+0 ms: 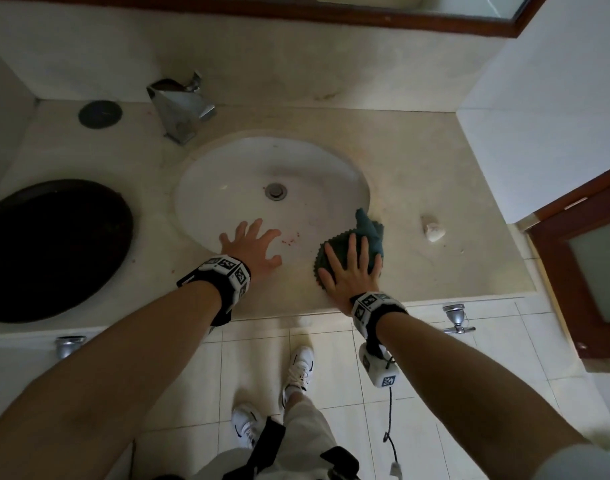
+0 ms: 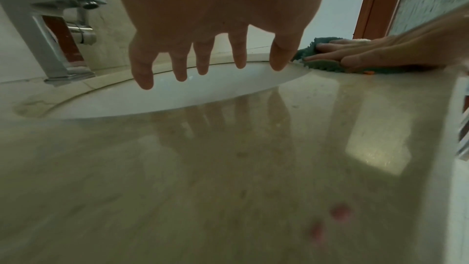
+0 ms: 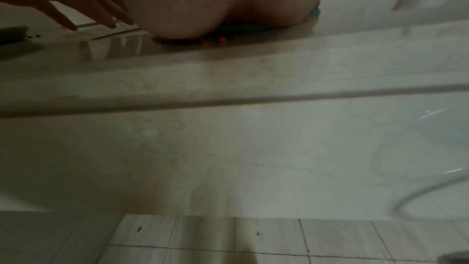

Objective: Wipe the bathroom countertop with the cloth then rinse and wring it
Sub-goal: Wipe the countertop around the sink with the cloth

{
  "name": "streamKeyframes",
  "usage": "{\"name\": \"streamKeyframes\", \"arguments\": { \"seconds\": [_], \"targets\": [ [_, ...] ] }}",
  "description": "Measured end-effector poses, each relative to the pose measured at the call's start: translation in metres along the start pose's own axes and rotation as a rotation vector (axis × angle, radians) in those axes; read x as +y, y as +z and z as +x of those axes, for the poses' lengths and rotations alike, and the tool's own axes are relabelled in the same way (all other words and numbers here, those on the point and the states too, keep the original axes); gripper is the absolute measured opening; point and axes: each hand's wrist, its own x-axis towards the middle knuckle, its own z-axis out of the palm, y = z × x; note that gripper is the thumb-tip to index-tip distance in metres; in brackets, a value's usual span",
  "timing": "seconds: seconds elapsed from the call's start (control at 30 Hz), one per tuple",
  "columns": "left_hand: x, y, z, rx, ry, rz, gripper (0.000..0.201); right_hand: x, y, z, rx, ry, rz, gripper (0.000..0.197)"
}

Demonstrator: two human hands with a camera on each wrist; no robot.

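Observation:
A dark teal cloth (image 1: 369, 233) lies on the beige stone countertop (image 1: 417, 188), right of the white sink basin (image 1: 248, 174). My right hand (image 1: 350, 268) presses flat on the cloth with straight fingers, near the counter's front edge. In the left wrist view the cloth (image 2: 322, 63) shows under that right hand (image 2: 368, 53). My left hand (image 1: 253, 244) hovers with fingers spread over the sink's near rim and holds nothing. Small red specks (image 1: 289, 240) lie on the rim between the hands. In the right wrist view the palm hides most of the cloth (image 3: 228, 29).
A chrome faucet (image 1: 180, 105) stands behind the sink. A large black oval tray (image 1: 54, 247) lies at the left, with a round dark cap (image 1: 100, 114) behind it. A white lump of soap (image 1: 434, 228) sits at the right. A wooden door frame (image 1: 573, 216) borders the right.

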Motion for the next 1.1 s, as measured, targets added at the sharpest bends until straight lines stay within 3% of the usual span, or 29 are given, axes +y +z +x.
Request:
{"name": "streamKeyframes", "arguments": {
  "seconds": [0.33, 0.63, 0.87, 1.1],
  "targets": [
    [0.04, -0.01, 0.059, -0.027, 0.031, 0.012, 0.058, 0.069, -0.034, 0.069, -0.133, 0.007, 0.021, 0.057],
    [0.061, -0.023, 0.109, -0.071, 0.039, 0.01, 0.06, 0.094, -0.051, 0.126, -0.122, 0.028, 0.01, 0.058],
    [0.057, -0.022, 0.107, -0.069, 0.044, 0.004, 0.06, 0.093, -0.049, 0.126, -0.096, 0.035, 0.033, 0.061],
    [0.047, -0.012, 0.085, -0.064, 0.054, -0.005, 0.058, 0.089, -0.035, 0.083, -0.085, 0.054, 0.047, 0.061]
  ]
}}
